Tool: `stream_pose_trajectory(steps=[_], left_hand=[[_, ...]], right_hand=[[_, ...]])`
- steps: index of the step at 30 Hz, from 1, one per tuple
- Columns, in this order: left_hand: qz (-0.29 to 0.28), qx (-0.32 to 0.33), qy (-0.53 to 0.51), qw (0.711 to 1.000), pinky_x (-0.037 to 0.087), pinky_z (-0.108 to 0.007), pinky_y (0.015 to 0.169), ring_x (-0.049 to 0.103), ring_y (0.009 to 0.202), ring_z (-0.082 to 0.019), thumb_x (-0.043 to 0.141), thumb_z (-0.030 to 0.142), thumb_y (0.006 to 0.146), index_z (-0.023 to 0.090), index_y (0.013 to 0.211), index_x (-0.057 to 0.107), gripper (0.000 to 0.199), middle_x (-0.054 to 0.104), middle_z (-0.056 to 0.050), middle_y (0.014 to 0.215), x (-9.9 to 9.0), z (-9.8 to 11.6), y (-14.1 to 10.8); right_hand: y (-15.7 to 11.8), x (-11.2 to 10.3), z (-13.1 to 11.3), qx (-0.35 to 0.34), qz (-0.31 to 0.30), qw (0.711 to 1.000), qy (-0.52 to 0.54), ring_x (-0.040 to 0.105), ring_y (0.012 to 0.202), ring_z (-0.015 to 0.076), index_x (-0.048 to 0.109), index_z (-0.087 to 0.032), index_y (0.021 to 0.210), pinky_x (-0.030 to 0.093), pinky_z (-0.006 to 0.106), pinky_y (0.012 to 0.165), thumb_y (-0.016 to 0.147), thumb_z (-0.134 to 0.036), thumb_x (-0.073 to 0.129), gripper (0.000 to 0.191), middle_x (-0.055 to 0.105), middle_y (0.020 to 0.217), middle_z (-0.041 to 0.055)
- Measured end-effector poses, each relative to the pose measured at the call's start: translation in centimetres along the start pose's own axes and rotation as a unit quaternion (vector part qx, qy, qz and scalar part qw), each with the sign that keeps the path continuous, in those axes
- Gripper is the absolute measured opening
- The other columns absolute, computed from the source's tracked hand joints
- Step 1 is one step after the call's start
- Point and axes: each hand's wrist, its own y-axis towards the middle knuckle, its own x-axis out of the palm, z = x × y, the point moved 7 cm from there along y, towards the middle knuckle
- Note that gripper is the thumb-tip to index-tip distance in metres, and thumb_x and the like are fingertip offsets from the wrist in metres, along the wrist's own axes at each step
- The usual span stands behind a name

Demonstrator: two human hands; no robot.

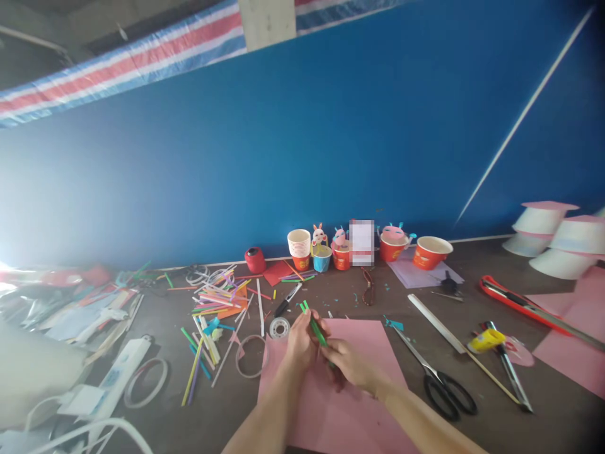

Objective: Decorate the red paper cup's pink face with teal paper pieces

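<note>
Above a pink paper sheet (373,340), two green straws (317,330) slant between my hands, their tips sticking up past my fingers. My left hand (301,343) is closed around the upper part of the straws. Lower down, my right hand (350,364) pinches them, its fingers partly hidden. A roll of clear tape (280,328) and a larger tape ring (237,358) lie left of the sheet. To its right rest black-handled scissors (437,375), pointing away from me.
Loose colored straws (222,293) lie left of center. Paper cups (299,243) and decorated cups (391,246) line the blue partition (283,157). At right are a red utility knife (524,306), a yellow tube (486,340) and white cups (564,249). A power strip (120,372) sits at left.
</note>
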Motion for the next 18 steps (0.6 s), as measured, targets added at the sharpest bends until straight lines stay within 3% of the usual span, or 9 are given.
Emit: stream_pose_trajectory(steps=[7,12,18], left_hand=[[-0.008,-0.033,-0.187,0.982,0.038,-0.024,0.056,0.038,0.047,-0.007,0.046,0.027,0.082,0.016,0.068,0.044,0.018,0.032,0.005,0.053,-1.1,0.4,0.5],[-0.063,-0.023,-0.141,0.988,0.033,-0.023,0.052,0.027,0.043,-0.006,0.045,0.031,0.082,0.015,0.067,0.044,0.022,0.023,0.007,0.049,-0.5,0.6,0.5],[-0.055,0.023,-0.072,0.996,0.032,-0.023,0.052,0.025,0.043,-0.006,0.047,0.036,0.081,0.016,0.069,0.044,0.023,0.023,0.007,0.048,-0.3,0.7,0.4]], right_hand=[[1.0,0.4,-0.2,-0.005,-0.009,0.998,-0.056,0.041,0.031,0.0086,0.038,-0.019,0.07,0.029,0.018,0.034,0.083,-0.042,0.032,0.028,0.046,0.04,-0.0066],[1.0,0.1,0.1,-0.023,-0.002,0.996,-0.083,0.04,0.032,0.0091,0.042,-0.018,0.066,0.029,0.019,0.035,0.084,-0.046,0.032,0.035,0.046,0.04,-0.0046],[1.0,0.0,0.7,-0.009,0.013,0.998,-0.066,0.04,0.031,0.0101,0.042,-0.019,0.067,0.028,0.02,0.033,0.084,-0.049,0.03,0.037,0.047,0.042,-0.003]])
